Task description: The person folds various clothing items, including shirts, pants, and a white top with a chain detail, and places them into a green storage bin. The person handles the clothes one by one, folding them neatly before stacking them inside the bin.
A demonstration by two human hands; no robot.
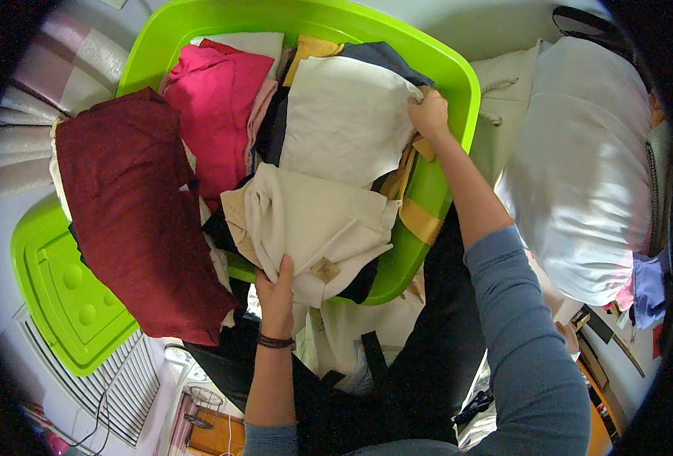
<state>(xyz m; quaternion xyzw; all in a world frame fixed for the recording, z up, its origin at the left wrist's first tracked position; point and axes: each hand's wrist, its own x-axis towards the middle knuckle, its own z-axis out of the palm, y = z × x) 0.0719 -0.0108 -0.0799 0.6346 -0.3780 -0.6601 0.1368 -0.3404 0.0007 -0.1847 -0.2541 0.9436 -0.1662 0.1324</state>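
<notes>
A large lime-green plastic bin (460,85) holds folded clothes. My right hand (431,112) grips the upper right corner of a folded white garment (347,119) in the bin. My left hand (277,296) holds the lower edge of a folded cream garment (313,216), thumb on top; this piece bears a small tan label and overlaps the white one. Left of them lie a folded bright pink garment (216,102) and a large folded maroon garment (125,211), which hangs over the bin's left side. Yellow and dark blue-grey pieces show behind the white garment.
A green lid (77,296) lies at the left by a white slatted radiator (137,387). A big pale fabric bundle (581,171) stands at the right, beside a cream bag with rope handles (499,102). Plaid curtains (80,62) hang at the upper left.
</notes>
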